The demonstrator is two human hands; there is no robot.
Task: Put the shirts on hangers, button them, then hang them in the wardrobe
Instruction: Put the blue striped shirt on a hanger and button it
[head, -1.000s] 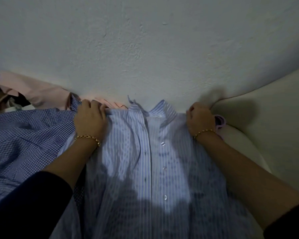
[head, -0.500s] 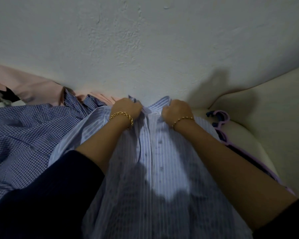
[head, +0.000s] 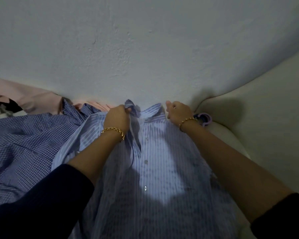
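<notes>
**Collar grip being split: right hand being moved off toward the hanger**

- Scene is being framed by a wall [head: 145,49] behind and a pale sofa [head: 266,118] on the right. No wardrobe is being shown.
- Striped shirt [head: 162,169] is being kept flat, front up, collar [head: 152,110] against the wall. A check shirt [head: 24,144] is lying just beside it on the left, with a pink shirt [head: 33,97] behind that one.
- Change: half a second ago both hands were being held together at the collar. Now only the left hand [head: 117,119] is being kept there, pinching the left collar edge and lifting the top of the front.
- Right hand [head: 179,112] is being shifted right, to the collar's outer end, fingers loosely curled. Whether cloth is being held there cannot be told.
- Hanger hook [head: 204,119] is showing just beside that wrist, on the sofa; the rest is being hidden by the arm.
- Buttons [head: 146,161] are visible down the front; whether fastened cannot be told.

Judgement: the neck is being opened for the hanger, so hanging is being treated as still ahead.
</notes>
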